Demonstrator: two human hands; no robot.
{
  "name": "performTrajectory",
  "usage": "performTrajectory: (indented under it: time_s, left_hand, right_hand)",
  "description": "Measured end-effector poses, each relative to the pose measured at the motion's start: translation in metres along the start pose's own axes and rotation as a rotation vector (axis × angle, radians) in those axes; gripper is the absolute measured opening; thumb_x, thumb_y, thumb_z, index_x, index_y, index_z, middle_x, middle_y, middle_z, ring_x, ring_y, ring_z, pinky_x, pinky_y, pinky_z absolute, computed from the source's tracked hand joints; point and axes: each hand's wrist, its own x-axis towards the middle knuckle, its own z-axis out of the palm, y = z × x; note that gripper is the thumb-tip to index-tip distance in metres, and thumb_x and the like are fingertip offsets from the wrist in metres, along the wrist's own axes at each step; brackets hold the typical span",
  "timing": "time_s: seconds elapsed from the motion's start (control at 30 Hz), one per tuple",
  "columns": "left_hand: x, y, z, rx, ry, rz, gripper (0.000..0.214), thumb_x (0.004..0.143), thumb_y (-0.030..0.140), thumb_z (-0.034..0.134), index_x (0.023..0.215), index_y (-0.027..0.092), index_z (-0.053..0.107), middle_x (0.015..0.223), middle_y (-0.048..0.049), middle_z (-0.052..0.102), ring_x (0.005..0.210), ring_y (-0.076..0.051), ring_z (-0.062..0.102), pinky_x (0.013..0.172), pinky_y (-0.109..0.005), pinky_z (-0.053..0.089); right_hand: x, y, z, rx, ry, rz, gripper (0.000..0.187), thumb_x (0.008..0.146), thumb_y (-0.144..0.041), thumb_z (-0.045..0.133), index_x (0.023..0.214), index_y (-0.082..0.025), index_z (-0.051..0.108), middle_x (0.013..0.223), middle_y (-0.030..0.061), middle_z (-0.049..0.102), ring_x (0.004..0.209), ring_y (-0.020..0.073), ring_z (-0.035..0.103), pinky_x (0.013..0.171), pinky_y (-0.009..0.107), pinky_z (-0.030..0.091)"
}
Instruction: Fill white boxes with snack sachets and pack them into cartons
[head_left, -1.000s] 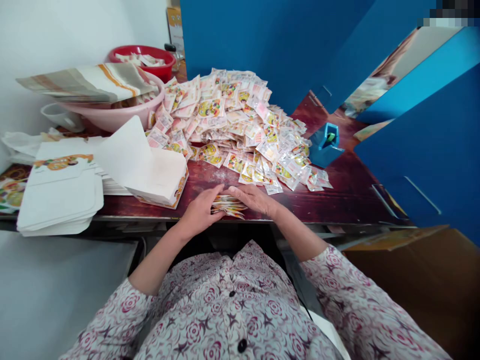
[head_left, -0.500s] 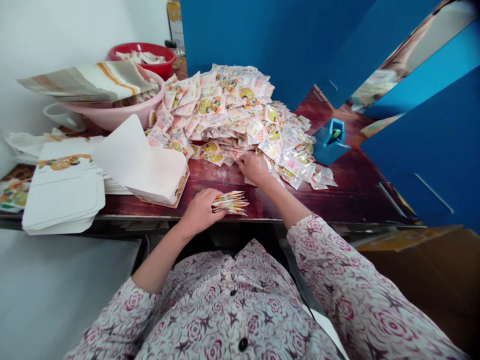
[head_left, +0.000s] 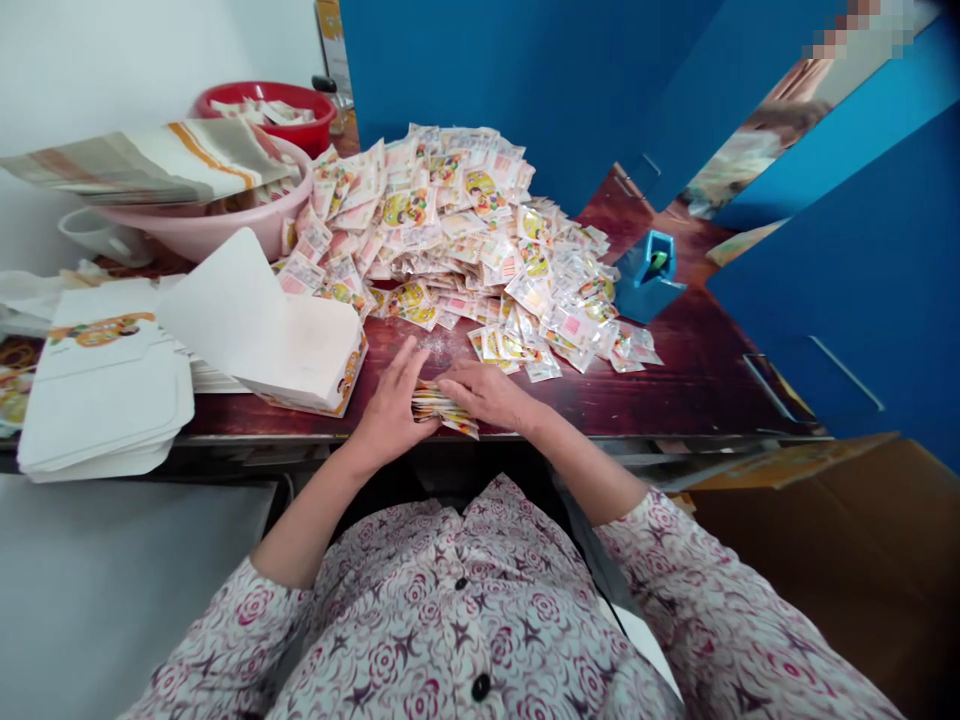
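"What do your hands have?"

"A stack of printed sachets (head_left: 444,408) sits on the counter (head_left: 679,395), near its front edge, between your left hand (head_left: 388,412) and right hand (head_left: 487,392). Your right fingers (head_left: 469,378) lie flat across the top. Your left fingers (head_left: 401,375) spread upward with the thumb against the end, which looks like a way to hold the stack squared."

"Can you read the packets?"

"No. Round yellow cartoon labels show, but the print is too small, even on the loose pile of sachets (head_left: 450,230) just behind your hands."

"What else is near?"

"To your left are a white printed carton (head_left: 304,345), flat carton blanks (head_left: 97,400) and a pink basin (head_left: 202,232). To your right is a blue tape dispenser (head_left: 646,278)."
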Motion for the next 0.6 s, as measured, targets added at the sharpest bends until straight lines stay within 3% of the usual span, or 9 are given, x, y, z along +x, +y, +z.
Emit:
performTrajectory:
  time_s: [0.13, 0.23, 0.3, 0.4, 0.5, 0.6]
  left_hand:
    - [0.003, 0.002, -0.005, -0.023, -0.152, -0.011, 0.049, 0.076, 0.017, 0.067, 0.125, 0.019, 0.059, 0.126, -0.01, 0.067, 0.121, -0.027, 0.061, 0.108, -0.047, 0.045]
    - [0.003, 0.005, -0.006, -0.033, -0.133, -0.015, 0.041, 0.078, 0.018, 0.067, 0.119, 0.02, 0.063, 0.119, -0.0074, 0.071, 0.111, -0.025, 0.065, 0.103, -0.045, 0.048]
    - [0.002, 0.006, -0.006, -0.034, -0.116, -0.014, 0.042, 0.078, 0.019, 0.067, 0.119, 0.02, 0.063, 0.118, -0.0071, 0.071, 0.111, -0.025, 0.065, 0.102, -0.043, 0.048]
    - [0.002, 0.007, -0.006, -0.03, -0.118, -0.028, 0.044, 0.077, 0.019, 0.069, 0.121, 0.019, 0.062, 0.12, -0.0078, 0.07, 0.112, -0.025, 0.065, 0.102, -0.042, 0.048]
    - [0.002, 0.008, -0.007, -0.023, -0.13, -0.045, 0.046, 0.077, 0.018, 0.07, 0.122, 0.017, 0.06, 0.122, -0.0089, 0.069, 0.113, -0.025, 0.064, 0.101, -0.042, 0.048]
    - [0.001, 0.007, -0.007, -0.023, -0.138, -0.031, 0.046, 0.078, 0.018, 0.069, 0.122, 0.017, 0.06, 0.122, -0.009, 0.069, 0.113, -0.025, 0.064, 0.101, -0.041, 0.048]
  right_hand:
    - [-0.004, 0.014, -0.012, -0.058, 0.052, 0.133, 0.04, 0.104, -0.037, 0.039, 0.095, -0.016, 0.072, 0.092, 0.0081, 0.071, 0.087, 0.0179, 0.064, 0.083, 0.03, 0.049]
    - [-0.009, 0.037, -0.032, -0.305, 0.119, 0.252, 0.031, 0.097, -0.021, 0.047, 0.118, -0.015, 0.068, 0.122, 0.0128, 0.069, 0.112, 0.0237, 0.062, 0.1, 0.037, 0.046]
    - [-0.012, 0.052, -0.042, -0.466, 0.048, 0.303, 0.045, 0.088, -0.01, 0.053, 0.131, -0.015, 0.062, 0.138, 0.0146, 0.06, 0.125, 0.0277, 0.056, 0.107, 0.042, 0.042]
    - [-0.014, 0.07, -0.045, -0.559, -0.023, 0.353, 0.048, 0.083, -0.005, 0.051, 0.128, -0.014, 0.064, 0.134, 0.0147, 0.063, 0.123, 0.0283, 0.058, 0.105, 0.04, 0.044]
    - [-0.015, 0.082, -0.042, -0.477, 0.105, 0.45, 0.033, 0.091, -0.013, 0.048, 0.112, -0.015, 0.073, 0.116, 0.0128, 0.072, 0.111, 0.0272, 0.066, 0.098, 0.038, 0.049]
    - [-0.013, 0.09, -0.039, -0.29, 0.351, 0.486, 0.028, 0.095, -0.028, 0.053, 0.105, -0.017, 0.077, 0.109, 0.0103, 0.075, 0.104, 0.0264, 0.069, 0.095, 0.037, 0.051]
